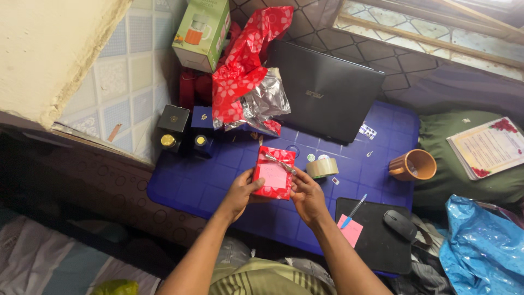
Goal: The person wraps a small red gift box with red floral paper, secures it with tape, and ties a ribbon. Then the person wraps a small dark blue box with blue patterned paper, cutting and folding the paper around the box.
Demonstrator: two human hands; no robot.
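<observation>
Head view, looking down on a low blue plastic surface [207,180] with a moulded grid pattern. Both hands meet at a small box wrapped in red patterned gift paper [274,173], which bears a silver ribbon near its far end and a pink note on its upper face. The box is held just above the middle of the surface, near its front half. The left hand [238,192] is partly closed on the box's left edge, thumb on top and fingers curled beneath. The right hand [307,195] is likewise partly closed on the right edge, thumb pressing the upper face near the pink note.

Just right of the box, a roll of clear adhesive tape [322,167] lies flat on the surface. Behind the box lie a crumpled sheet of red and silver wrapping paper [248,82] and a closed black laptop [325,90]. At the left rear corner stand two small dark boxes with gold caps [185,134]. An orange-brown mug [413,165] rests off the right edge. A black mouse mat [376,240] at the near right carries a blue pen [353,211], a pad of pink sticky notes [350,229] and a dark computer mouse [400,224].
</observation>
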